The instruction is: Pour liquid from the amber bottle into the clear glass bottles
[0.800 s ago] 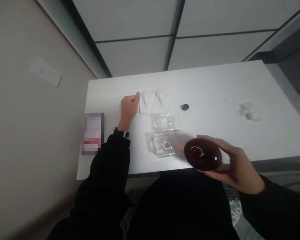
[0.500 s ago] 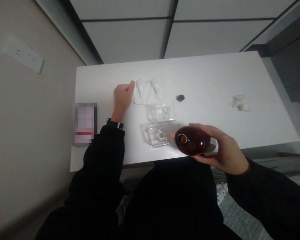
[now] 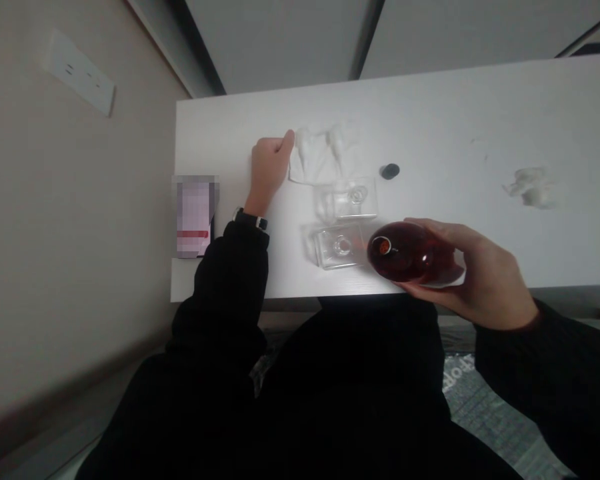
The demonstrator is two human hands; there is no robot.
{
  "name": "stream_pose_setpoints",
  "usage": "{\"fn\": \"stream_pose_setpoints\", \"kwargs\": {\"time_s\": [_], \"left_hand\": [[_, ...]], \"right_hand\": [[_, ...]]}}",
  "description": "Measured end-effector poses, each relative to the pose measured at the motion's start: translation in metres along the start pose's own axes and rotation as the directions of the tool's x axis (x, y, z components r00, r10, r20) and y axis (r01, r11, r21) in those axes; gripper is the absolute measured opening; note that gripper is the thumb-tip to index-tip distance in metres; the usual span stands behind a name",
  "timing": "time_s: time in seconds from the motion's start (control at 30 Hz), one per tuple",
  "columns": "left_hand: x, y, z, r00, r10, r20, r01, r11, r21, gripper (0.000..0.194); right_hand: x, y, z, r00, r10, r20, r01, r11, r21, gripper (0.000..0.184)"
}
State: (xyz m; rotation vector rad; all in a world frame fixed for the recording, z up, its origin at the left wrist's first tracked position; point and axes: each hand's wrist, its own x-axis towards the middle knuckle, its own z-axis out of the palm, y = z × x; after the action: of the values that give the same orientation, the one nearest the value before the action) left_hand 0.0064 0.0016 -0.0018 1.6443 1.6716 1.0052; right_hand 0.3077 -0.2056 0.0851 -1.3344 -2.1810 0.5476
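Note:
My right hand (image 3: 490,267) is wrapped around a rounded, clear bottle of dark red liquid (image 3: 405,257). The bottle leans to the left, its round open mouth facing up and left. Just left of it sits a clear square glass bottle (image 3: 336,248) with a round neck, and a second clear square bottle (image 3: 354,200) lies behind that one. On the table's left half my left hand (image 3: 271,163) rests closed, its thumb at the edge of a white tissue (image 3: 316,170). Two white, dropper-like pieces (image 3: 337,143) lie on this tissue.
A small dark cap (image 3: 391,171) lies on the white table (image 3: 440,120) behind the red bottle. Crumpled white tissue (image 3: 533,187) is farther right. At the left edge stands a blurred-out pink object (image 3: 195,217). A wall with a socket plate (image 3: 83,72) borders the left side.
The camera view has shifted, so everything on the table appears farther up and right. Both hands and the red bottle keep nearly the same places relative to the glass bottles.

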Motion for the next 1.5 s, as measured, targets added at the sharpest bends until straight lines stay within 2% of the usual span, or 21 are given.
{"fn": "stream_pose_setpoints", "kwargs": {"time_s": [0.17,0.37,0.77,1.13,1.33,1.5], "left_hand": [[0.001,-0.003,0.000,0.999,0.038,-0.019,-0.039,0.998,-0.059,0.064],[0.005,-0.009,0.001,0.998,0.046,-0.039,-0.050,0.991,-0.125,0.065],[-0.003,0.001,-0.004,0.999,0.037,-0.005,-0.037,0.999,-0.010,0.061],[-0.007,0.005,-0.007,1.000,0.020,0.012,-0.020,0.999,-0.026,0.059],[-0.005,0.005,-0.007,0.999,0.027,0.032,-0.029,0.999,0.046,0.060],[-0.005,0.002,-0.005,0.999,0.038,0.029,-0.039,0.998,0.051,0.059]], "right_hand": [[0.003,0.001,0.000,0.996,-0.089,0.004,0.089,0.993,-0.074,0.071],[0.007,0.003,-0.002,0.990,-0.135,0.037,0.139,0.982,-0.129,0.073],[0.011,0.002,-0.003,0.975,-0.214,0.054,0.220,0.958,-0.186,0.071],[0.018,-0.001,-0.010,0.964,-0.242,0.108,0.261,0.934,-0.245,0.080],[0.023,-0.007,-0.017,0.942,-0.305,0.144,0.336,0.875,-0.348,0.078],[0.026,-0.011,-0.021,0.936,-0.305,0.177,0.352,0.846,-0.400,0.076]]}}
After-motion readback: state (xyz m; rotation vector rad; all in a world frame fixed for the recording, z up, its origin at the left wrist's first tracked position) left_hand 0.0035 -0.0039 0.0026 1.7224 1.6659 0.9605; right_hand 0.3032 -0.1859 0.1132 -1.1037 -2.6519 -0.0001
